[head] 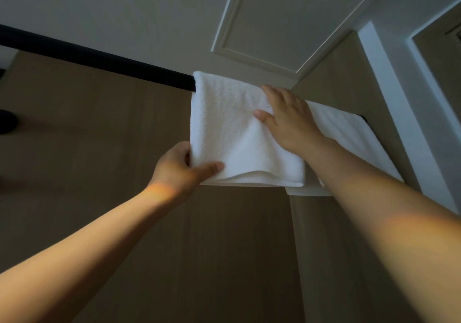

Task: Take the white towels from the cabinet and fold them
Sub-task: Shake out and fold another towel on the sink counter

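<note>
A white towel (pixel 232 128) hangs doubled over a black rail (pixel 99 59) high inside the cabinet, seen from below. My left hand (pixel 177 170) pinches its lower left corner, thumb on the front and fingers behind. Higher up, my right hand (pixel 287 118) lies flat on the towel's upper right part with fingers straight. A second white towel (pixel 349 138) hangs on the same rail just to the right, partly hidden by my right forearm.
The brown cabinet back panel (pixel 99 148) fills the left and lower view. A white panelled ceiling (pixel 287 23) is overhead. A white frame post (pixel 399 113) runs down the right side. A dark object (pixel 7 123) sits at the far left edge.
</note>
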Demonstrator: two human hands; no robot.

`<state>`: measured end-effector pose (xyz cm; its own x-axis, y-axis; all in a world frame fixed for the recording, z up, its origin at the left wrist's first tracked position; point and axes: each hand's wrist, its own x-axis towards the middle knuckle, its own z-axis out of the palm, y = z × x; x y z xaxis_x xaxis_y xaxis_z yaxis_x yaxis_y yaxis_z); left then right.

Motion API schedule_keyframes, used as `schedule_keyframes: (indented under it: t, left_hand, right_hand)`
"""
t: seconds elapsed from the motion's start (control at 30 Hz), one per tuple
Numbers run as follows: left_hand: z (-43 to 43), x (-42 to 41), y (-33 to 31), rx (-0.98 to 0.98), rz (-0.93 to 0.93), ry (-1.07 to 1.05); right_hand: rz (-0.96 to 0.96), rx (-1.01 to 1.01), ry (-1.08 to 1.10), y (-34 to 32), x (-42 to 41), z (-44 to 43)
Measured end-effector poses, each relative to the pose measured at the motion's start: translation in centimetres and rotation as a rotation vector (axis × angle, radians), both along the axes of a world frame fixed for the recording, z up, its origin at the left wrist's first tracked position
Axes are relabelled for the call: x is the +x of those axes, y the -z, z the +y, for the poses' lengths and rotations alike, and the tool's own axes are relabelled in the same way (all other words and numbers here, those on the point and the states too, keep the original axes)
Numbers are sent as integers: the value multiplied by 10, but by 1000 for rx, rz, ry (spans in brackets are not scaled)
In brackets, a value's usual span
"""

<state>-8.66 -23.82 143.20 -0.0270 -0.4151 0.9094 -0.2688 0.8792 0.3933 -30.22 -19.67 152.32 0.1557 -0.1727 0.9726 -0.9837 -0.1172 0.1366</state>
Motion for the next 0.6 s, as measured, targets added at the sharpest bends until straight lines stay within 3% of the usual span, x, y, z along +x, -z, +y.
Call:
schedule_keyframes:
  t: [0.17, 0.3, 0.6]
  left_hand:
    - [2, 2, 1, 26, -6, -17]
    - [8, 13, 16, 97, -63, 22]
    - [-5, 23, 125, 206, -622, -206]
  right_hand:
    - [-60, -10, -39, 13, 2, 12]
    - [-28, -65, -149, 71, 13, 35]
    - [54, 371, -170, 226, 5, 37]
